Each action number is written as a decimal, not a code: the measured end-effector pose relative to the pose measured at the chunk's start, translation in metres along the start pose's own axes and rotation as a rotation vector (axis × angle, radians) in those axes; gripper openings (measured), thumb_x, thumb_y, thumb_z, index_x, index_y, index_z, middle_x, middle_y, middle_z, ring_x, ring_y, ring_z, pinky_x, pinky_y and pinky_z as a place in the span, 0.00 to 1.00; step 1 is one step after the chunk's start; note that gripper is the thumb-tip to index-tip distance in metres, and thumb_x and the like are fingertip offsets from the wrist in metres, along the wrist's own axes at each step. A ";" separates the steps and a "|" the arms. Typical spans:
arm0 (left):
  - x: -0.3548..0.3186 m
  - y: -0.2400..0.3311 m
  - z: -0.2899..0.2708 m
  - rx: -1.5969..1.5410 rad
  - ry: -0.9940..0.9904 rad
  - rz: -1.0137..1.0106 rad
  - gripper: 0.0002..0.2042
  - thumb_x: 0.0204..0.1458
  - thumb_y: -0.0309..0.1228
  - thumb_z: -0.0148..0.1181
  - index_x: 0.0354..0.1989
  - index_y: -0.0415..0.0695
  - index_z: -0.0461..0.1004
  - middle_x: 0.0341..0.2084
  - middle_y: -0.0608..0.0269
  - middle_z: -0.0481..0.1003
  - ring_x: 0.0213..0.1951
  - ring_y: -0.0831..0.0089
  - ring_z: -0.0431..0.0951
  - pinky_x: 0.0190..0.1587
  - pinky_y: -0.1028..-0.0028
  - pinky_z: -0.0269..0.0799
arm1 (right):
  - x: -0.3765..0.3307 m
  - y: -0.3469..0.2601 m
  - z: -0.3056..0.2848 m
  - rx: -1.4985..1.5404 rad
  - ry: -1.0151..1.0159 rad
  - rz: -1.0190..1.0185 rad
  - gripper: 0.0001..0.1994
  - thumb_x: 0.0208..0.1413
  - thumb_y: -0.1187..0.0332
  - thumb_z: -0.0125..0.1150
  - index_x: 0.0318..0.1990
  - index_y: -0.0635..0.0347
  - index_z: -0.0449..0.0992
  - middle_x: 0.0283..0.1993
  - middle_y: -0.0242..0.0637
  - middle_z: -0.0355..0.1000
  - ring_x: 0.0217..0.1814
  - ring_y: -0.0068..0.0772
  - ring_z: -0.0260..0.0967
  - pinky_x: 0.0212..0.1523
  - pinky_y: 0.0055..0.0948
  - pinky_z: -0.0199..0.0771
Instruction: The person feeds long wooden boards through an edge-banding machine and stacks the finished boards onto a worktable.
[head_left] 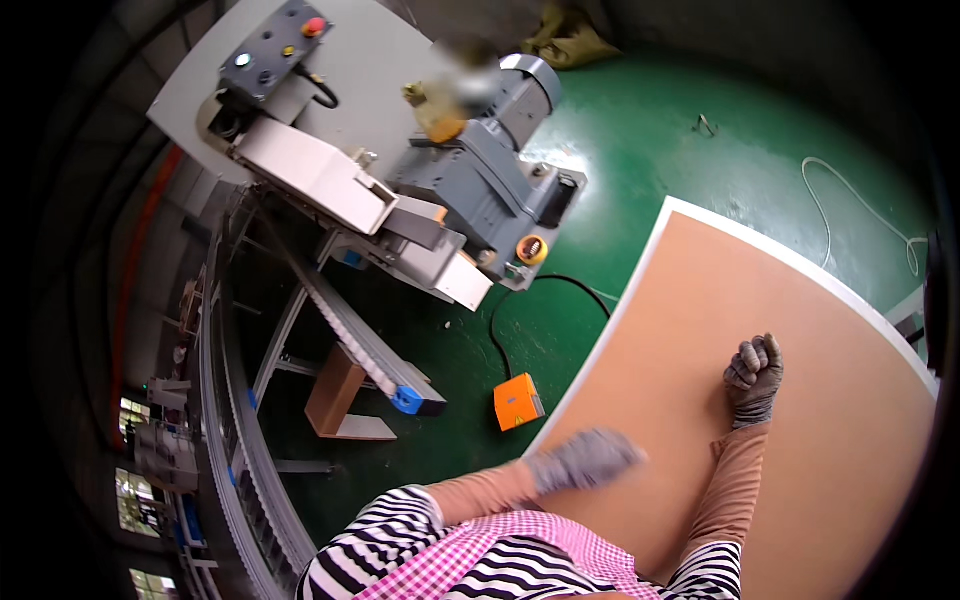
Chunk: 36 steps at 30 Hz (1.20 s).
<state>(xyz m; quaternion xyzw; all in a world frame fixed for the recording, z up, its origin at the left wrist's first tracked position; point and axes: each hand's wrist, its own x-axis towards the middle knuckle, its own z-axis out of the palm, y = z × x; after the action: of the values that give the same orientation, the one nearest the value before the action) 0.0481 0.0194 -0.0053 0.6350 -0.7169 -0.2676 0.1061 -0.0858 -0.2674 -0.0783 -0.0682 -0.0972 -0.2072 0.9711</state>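
My right hand [755, 378], in a grey work glove, is over the right part of a wide tan board [810, 470] with a white edge. Its fingers are curled into a fist with the thumb raised, and nothing shows in it. My left hand [590, 462], in a similar grey glove, is above the board's lower left part. Motion blurs its fingers, so I cannot make out whether they hold anything. Tan sleeve covers [733, 480] wrap both forearms.
A grey machine [465, 180] with a motor and a button panel [275, 50] stands at the upper left. Below it, a roller conveyor [345, 325] runs beside a brown carton [335, 390]. An orange box [518, 402] with a black cable lies on the green floor [640, 130].
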 end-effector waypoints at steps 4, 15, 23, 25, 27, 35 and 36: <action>-0.158 -0.061 -0.096 0.179 0.752 -0.444 0.18 0.45 0.29 0.59 0.46 0.44 0.71 0.39 0.54 0.73 0.42 0.55 0.74 0.47 0.62 0.71 | -0.008 0.035 0.017 -0.018 -0.030 -0.090 0.21 0.66 0.58 0.38 0.21 0.55 0.64 0.20 0.33 0.60 0.14 0.20 0.51 0.12 0.21 0.55; -0.305 -0.148 -0.085 0.391 0.851 -1.076 0.35 0.45 0.45 0.62 0.62 0.45 0.61 0.61 0.48 0.58 0.64 0.49 0.51 0.67 0.49 0.39 | 0.040 0.097 0.041 -1.049 0.874 -0.024 0.11 0.57 0.61 0.59 0.42 0.55 0.70 0.29 0.31 0.68 0.25 0.22 0.66 0.25 0.18 0.68; -0.290 -0.136 -0.100 0.355 0.919 -0.896 0.26 0.44 0.41 0.60 0.51 0.43 0.69 0.53 0.52 0.67 0.60 0.47 0.57 0.64 0.47 0.45 | 0.174 0.245 0.181 -2.329 0.141 -0.019 0.44 0.40 0.53 0.73 0.63 0.60 0.58 0.63 0.52 0.59 0.66 0.49 0.56 0.65 0.42 0.56; -0.284 -0.148 -0.086 0.361 0.943 -0.891 0.25 0.42 0.41 0.61 0.49 0.44 0.70 0.52 0.53 0.67 0.60 0.49 0.58 0.64 0.47 0.45 | 0.206 0.273 0.188 -2.567 0.080 -0.042 0.48 0.32 0.51 0.77 0.63 0.57 0.59 0.62 0.52 0.60 0.65 0.52 0.56 0.66 0.44 0.54; -0.278 -0.152 -0.080 0.415 0.925 -0.897 0.24 0.42 0.40 0.61 0.48 0.45 0.71 0.50 0.56 0.69 0.59 0.51 0.60 0.64 0.48 0.46 | 0.228 0.280 0.186 -2.594 0.069 0.103 0.52 0.27 0.51 0.78 0.63 0.59 0.57 0.61 0.51 0.61 0.64 0.51 0.57 0.66 0.44 0.53; -0.282 -0.141 -0.082 0.376 0.754 -1.013 0.18 0.49 0.38 0.57 0.48 0.44 0.72 0.48 0.59 0.71 0.61 0.51 0.59 0.65 0.49 0.43 | 0.223 0.273 0.144 -2.728 0.252 0.534 0.43 0.30 0.56 0.77 0.58 0.60 0.63 0.49 0.48 0.71 0.49 0.48 0.71 0.49 0.43 0.71; -0.284 -0.143 -0.080 0.379 0.748 -1.031 0.18 0.49 0.38 0.57 0.48 0.44 0.72 0.48 0.59 0.71 0.61 0.51 0.59 0.65 0.49 0.43 | 0.221 0.268 0.139 -2.700 0.291 0.534 0.38 0.30 0.58 0.76 0.52 0.61 0.67 0.45 0.48 0.73 0.46 0.48 0.73 0.45 0.42 0.73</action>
<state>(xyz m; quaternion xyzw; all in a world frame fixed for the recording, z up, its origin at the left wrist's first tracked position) 0.2579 0.2667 0.0405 0.9544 -0.2706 0.0851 0.0928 0.2009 -0.0872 0.0800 -0.9405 0.2939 0.0453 0.1644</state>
